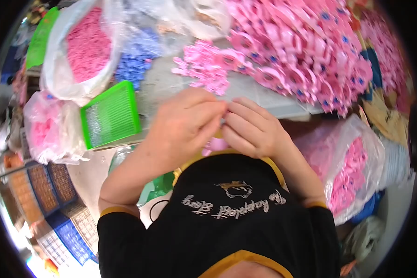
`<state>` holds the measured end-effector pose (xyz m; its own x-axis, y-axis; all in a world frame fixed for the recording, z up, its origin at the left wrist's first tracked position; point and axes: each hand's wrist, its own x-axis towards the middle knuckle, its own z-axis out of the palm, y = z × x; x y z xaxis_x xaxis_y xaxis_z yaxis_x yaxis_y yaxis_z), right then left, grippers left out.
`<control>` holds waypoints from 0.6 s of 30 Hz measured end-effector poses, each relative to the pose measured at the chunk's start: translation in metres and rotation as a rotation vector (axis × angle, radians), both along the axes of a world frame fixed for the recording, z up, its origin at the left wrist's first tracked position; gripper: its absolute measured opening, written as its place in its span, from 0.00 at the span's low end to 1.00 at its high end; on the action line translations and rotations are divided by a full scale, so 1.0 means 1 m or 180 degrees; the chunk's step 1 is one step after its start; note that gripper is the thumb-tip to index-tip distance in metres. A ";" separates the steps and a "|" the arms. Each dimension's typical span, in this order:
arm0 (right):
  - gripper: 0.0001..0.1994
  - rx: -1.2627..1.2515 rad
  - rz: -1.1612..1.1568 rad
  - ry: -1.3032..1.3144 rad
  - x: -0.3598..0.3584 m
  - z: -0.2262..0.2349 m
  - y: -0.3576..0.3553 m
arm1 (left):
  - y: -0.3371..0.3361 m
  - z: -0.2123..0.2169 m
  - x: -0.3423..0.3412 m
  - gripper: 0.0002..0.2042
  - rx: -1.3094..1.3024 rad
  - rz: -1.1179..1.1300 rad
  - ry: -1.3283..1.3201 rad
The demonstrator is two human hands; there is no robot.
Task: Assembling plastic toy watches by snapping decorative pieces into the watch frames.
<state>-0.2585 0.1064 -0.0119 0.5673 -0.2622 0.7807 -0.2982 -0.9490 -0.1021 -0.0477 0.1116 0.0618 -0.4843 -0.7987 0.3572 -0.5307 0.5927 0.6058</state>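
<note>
Close in front of my chest, my left hand and my right hand meet with fingertips pinched together. Both grip a small pink plastic part, whose lower end shows below the fingers. The fingers hide most of it, and a tiny bluish bit shows between them. Just beyond my hands lies a loose pile of small light-pink plastic pieces on the grey table. To its right rises a big heap of larger pink plastic parts with round openings and blue dots.
At left a green tray lies near a white sack of small pink pieces. Small blue pieces are heaped beside them. Clear bags of pink parts sit left and right. Stacked plastic baskets stand lower left.
</note>
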 end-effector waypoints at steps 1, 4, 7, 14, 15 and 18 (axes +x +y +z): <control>0.13 0.0108 -0.0036 0.0051 0.000 0.000 -0.001 | -0.004 -0.002 0.003 0.09 0.0213 -0.0054 0.0124; 0.14 0.0910 0.0012 0.0120 0.004 0.010 -0.005 | -0.025 -0.014 0.029 0.10 0.0628 -0.0262 0.0225; 0.19 0.1997 -0.0552 -0.0173 0.002 0.005 0.003 | -0.047 -0.012 0.054 0.14 0.0339 0.1236 0.0303; 0.25 0.4808 0.0508 -0.2326 -0.009 0.008 0.019 | -0.164 -0.051 0.275 0.14 -0.0436 0.3060 -0.2079; 0.25 0.4792 0.0492 -0.2346 -0.008 0.008 0.019 | -0.176 -0.060 0.291 0.15 -0.0226 0.2972 -0.2373; 0.24 0.4755 0.0521 -0.2314 -0.006 0.007 0.021 | -0.192 -0.087 0.315 0.13 -0.0182 0.2684 -0.2775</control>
